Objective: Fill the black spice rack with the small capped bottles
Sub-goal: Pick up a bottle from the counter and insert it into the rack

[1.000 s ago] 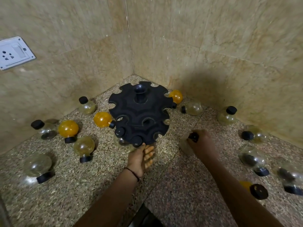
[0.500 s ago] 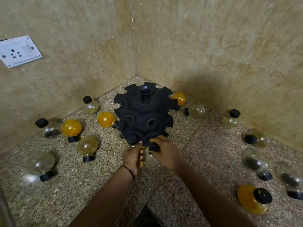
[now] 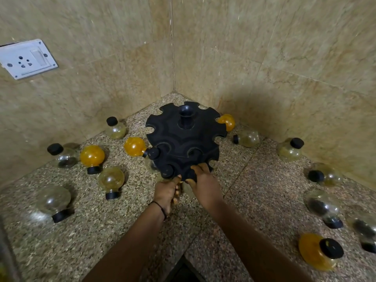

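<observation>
Two capped bottles sit in the rack (image 3: pixel 184 143); my right hand (image 3: pixel 201 178) seats a third, left hand (image 3: pixel 166 192) gripping the near rim. Roughly a dozen bottles remain loose.

Both hands meet at the near edge of the rack (image 3: pixel 184 139); loose bottles lie left (image 3: pixel 111 178) and right (image 3: pixel 248 137) of the grip

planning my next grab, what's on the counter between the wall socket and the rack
In the head view, one upright black-capped bottle near the wall. Otherwise bare counter up to the rack, below the socket.
</observation>
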